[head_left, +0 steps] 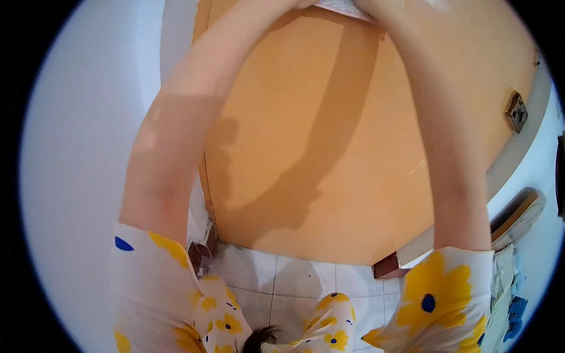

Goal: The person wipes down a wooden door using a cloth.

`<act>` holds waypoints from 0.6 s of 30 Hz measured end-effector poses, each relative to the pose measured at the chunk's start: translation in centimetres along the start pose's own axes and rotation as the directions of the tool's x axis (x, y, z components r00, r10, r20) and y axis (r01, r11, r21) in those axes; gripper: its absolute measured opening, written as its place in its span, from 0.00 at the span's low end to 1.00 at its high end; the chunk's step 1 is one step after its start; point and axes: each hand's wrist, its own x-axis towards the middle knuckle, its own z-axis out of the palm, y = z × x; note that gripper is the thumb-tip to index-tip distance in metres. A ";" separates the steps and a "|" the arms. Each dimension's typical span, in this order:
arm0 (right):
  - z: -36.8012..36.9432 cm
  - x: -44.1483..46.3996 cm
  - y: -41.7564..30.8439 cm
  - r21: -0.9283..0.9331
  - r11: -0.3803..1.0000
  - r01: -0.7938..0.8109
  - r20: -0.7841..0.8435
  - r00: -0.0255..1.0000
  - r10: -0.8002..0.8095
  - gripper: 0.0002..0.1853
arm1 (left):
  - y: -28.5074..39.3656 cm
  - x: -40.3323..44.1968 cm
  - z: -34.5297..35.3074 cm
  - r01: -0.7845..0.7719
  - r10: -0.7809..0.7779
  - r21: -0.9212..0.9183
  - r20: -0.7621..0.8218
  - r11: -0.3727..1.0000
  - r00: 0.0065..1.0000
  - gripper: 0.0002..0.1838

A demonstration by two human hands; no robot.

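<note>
Both my arms are raised in front of an orange-tan door-like panel (282,176). At the top edge of the head view, a white textured piece with a pinkish border (344,7), perhaps cloth, spans the space between my hands. My left hand (303,3) is at its left end, and my right hand (376,6) is at its right end. The frame cuts off both hands, so their fingers and grip are hidden. Most of the white piece is also out of view.
A pale wall (88,147) runs along the left. On the right, a small dark decorated block (516,112) is on the panel. Lower right, a brown board-like object (521,217) leans near striped and blue cloth (512,300). White floor tiles (306,273) lie below.
</note>
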 end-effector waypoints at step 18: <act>-4.4 -20.2 -19.5 0.673 0.603 0.428 0.271 0.616 -0.740 0.33 | 16.7 -34.5 -10.2 0.716 -0.588 0.051 0.612 0.696 0.528 0.42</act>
